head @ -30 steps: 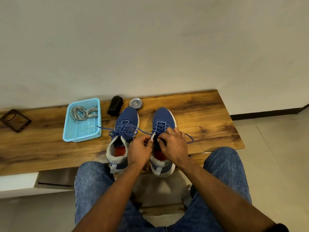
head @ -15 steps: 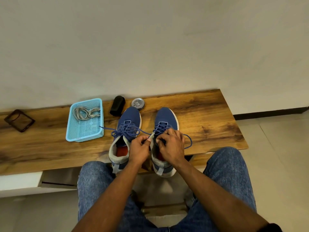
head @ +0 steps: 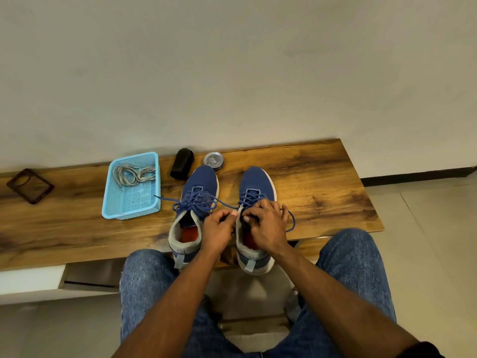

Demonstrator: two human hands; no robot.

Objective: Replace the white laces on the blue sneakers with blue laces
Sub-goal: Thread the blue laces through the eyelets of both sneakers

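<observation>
Two blue sneakers stand side by side near the front edge of the wooden bench (head: 322, 182), toes toward the wall, heels toward me. I see the right sneaker (head: 255, 184) under both hands: its blue lace (head: 290, 223) is threaded through the upper eyelets and loops out loose on the right side. My left hand (head: 218, 232) pinches a lace end between thumb and fingertips right at the shoe's inner collar, fingers curled. My right hand (head: 268, 226) lies over the tongue and opening, fingers bent down onto the laces; I think it is gripping the lace there, though the fingertips are partly hidden (the knuckles block my view).

Just to the left, the left sneaker (head: 201, 184) is already laced in blue; its lace (head: 165, 198) trails loose across the wood, one end reaching the corner of the light blue basket (head: 129, 202). Inside that basket, at its far end, sits a coil of white laces (head: 134, 174).

Behind the sneakers, a black oblong object (head: 182, 162) lies beside a small round tin (head: 213, 160) with a silver lid. Far off at the left end of the bench rests a dark, squarish case (head: 29, 186). My knees in blue jeans (head: 356, 257) frame the bottom of the view, either side of the shoes.
</observation>
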